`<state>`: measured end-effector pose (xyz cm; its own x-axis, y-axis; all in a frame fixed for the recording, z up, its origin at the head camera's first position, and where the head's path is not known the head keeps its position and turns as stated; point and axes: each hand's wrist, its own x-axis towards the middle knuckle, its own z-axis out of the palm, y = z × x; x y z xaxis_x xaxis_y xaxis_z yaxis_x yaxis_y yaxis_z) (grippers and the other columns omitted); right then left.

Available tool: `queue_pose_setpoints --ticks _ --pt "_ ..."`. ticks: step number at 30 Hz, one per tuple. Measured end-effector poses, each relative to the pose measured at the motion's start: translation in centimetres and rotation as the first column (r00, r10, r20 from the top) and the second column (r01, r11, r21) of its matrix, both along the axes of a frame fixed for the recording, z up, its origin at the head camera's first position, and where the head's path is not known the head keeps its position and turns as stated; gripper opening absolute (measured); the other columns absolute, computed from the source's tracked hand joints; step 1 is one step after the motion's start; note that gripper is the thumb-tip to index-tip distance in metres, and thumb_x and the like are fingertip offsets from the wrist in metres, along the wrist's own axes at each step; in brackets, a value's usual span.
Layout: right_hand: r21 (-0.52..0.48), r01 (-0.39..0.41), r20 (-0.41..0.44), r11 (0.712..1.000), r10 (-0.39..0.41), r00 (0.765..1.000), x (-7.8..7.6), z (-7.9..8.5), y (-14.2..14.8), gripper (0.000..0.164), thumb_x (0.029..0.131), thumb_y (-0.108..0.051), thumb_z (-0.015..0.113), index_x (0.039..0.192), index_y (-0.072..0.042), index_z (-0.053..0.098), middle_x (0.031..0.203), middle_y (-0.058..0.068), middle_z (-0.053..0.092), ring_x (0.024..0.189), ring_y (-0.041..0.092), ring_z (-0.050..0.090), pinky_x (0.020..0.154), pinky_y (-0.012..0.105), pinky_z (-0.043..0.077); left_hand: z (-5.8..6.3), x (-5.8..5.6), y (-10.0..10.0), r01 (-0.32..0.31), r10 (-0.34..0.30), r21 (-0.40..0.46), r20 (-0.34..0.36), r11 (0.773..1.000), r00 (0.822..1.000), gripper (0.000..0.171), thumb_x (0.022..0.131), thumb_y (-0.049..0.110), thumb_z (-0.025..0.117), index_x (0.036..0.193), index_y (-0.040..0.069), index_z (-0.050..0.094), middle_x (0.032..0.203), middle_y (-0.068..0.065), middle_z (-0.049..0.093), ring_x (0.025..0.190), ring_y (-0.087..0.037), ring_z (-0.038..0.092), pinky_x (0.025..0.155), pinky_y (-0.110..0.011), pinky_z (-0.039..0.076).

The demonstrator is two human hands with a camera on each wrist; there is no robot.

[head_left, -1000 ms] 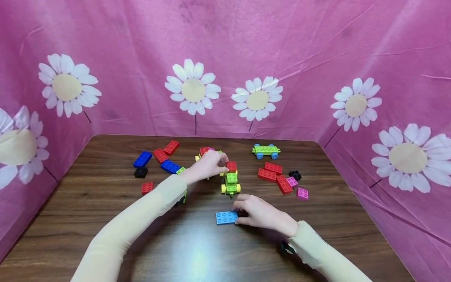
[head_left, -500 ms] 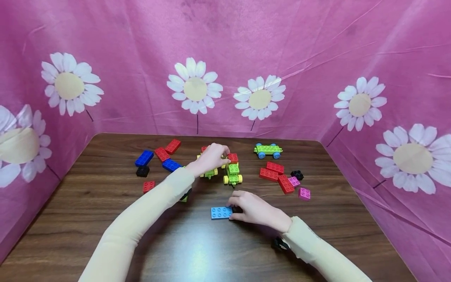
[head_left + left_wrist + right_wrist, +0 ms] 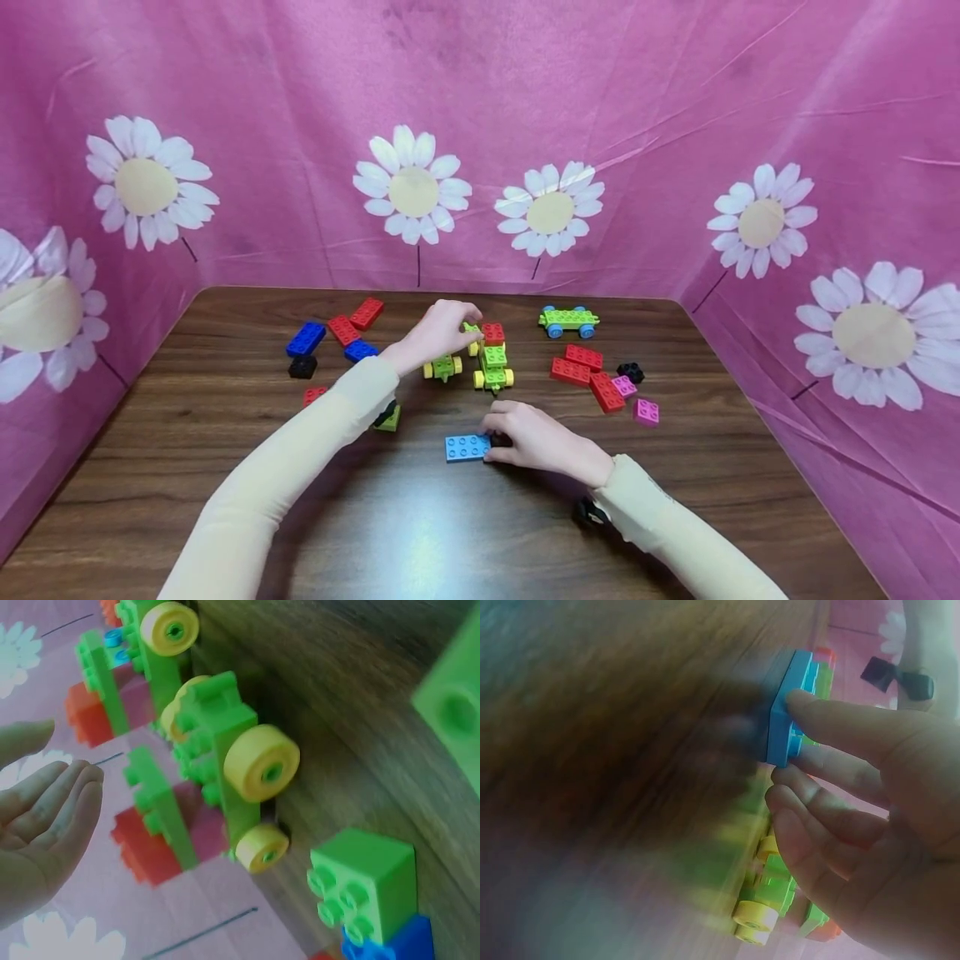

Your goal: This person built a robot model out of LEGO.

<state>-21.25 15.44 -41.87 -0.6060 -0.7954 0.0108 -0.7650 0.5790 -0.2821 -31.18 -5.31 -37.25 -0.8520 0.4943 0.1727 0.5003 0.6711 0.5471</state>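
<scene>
My right hand [image 3: 536,439] pinches the right end of a light blue flat building brick [image 3: 467,447] between thumb and fingers, low over the table. The right wrist view shows the thumb on the side of this blue brick [image 3: 789,712]. My left hand [image 3: 433,335], fingers loosely bent and holding nothing, hovers beside a toy car [image 3: 493,367] of green bricks with yellow wheels and a red brick [image 3: 492,334] on top. Another car [image 3: 442,367] with yellow wheels is partly hidden behind that hand. In the left wrist view both cars carry pink, green and red bricks.
A green car base [image 3: 568,319] with blue wheels stands at the back right. Red bricks [image 3: 583,357], pink bricks [image 3: 646,412] and a black piece [image 3: 631,372] lie at right. Blue bricks [image 3: 306,338], more red ones and a black brick [image 3: 302,367] lie at left. A green brick [image 3: 387,419] sits by the left wrist.
The red-topped car has moved farther from me, and my left hand has let go of it and drawn back to the left. The right hand has shifted slightly left with the blue brick.
</scene>
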Motion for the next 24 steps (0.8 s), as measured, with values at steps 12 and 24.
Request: queue_pose_setpoints --ticks 12,24 --pt "0.006 0.024 -0.016 1.0 -0.024 1.0 -0.1 0.0 -0.1 0.028 0.085 -0.032 0.078 0.105 -0.014 0.073 0.097 -0.002 0.067 0.08 0.009 0.057 0.07 0.019 0.05 0.4 2.0 -8.0 -0.105 0.109 0.097 -0.036 0.99 0.993 0.028 0.09 0.018 0.072 0.112 0.0 0.07 0.106 -0.016 0.074 0.092 -0.027 0.071 0.082 -0.043 0.058" --pt "0.004 0.024 -0.019 1.0 -0.024 1.0 0.1 0.0 0.0 0.028 0.086 -0.032 0.078 0.107 -0.014 0.073 0.1 -0.002 0.068 0.085 0.009 0.061 0.074 0.022 0.052 -1.1 3.1 -15.3 -0.234 0.241 0.092 -0.076 0.968 0.968 0.026 0.088 0.013 0.073 0.107 -0.004 0.07 0.1 -0.023 0.074 0.088 -0.034 0.072 0.081 -0.049 0.056"
